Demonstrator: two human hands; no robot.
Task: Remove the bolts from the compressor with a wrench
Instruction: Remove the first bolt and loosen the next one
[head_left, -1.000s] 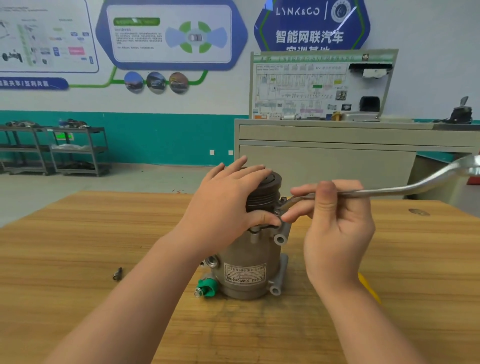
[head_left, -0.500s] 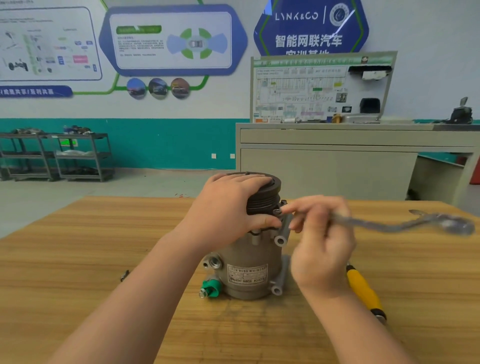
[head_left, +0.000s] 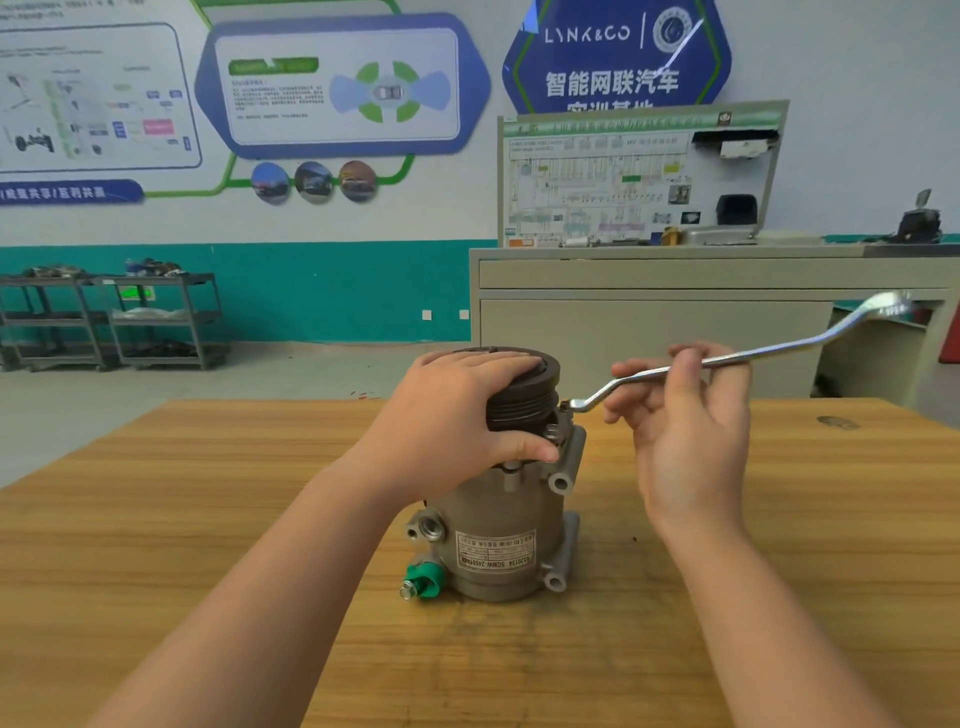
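Observation:
A grey compressor (head_left: 506, 525) stands upright on the wooden table (head_left: 779, 545), a black pulley (head_left: 530, 389) on top and a green cap (head_left: 426, 579) at its lower left. My left hand (head_left: 457, 421) lies over the pulley, thumb pressed against the housing near a bolt (head_left: 551, 431). My right hand (head_left: 685, 415) holds the shaft of a long silver offset wrench (head_left: 779, 349), fingers loosely curled round it. The wrench's near ring end (head_left: 574, 404) sits at the compressor's upper right flange; its far end points up to the right.
A grey cabinet (head_left: 675, 317) with a wiring display board (head_left: 639, 176) stands behind the table. Metal shelf carts (head_left: 114, 317) line the teal wall at left. A dark knot (head_left: 837, 422) marks the tabletop at right.
The wrench swung down toward the table half a second ago and is now raised again, its ring end back at the flange. My left hand stayed on the pulley. The yellow tool handle is out of sight.

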